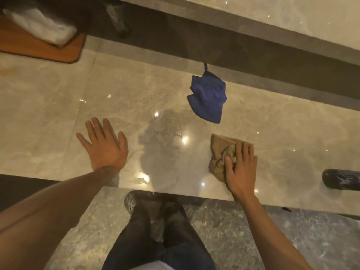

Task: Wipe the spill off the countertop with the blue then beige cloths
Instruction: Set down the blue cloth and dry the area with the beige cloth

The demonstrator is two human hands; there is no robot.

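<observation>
A crumpled blue cloth (208, 96) lies loose on the glossy beige marble countertop (58, 106), beyond the middle. Nearer me, a beige cloth (221, 151) is bunched under my right hand (240, 168), whose fingers and thumb grip its folds. A dull wet patch, the spill (161, 137), spreads between my two hands, with small droplets near the counter's front edge. My left hand (103, 145) rests flat on the countertop left of the spill, fingers spread, holding nothing.
A wooden board (48, 49) with a white plastic bag (41, 26) on it sits at the far left. A dark cylindrical object (341, 182) lies at the right edge. A dark recessed strip (253, 53) runs behind the countertop. My legs stand below the front edge.
</observation>
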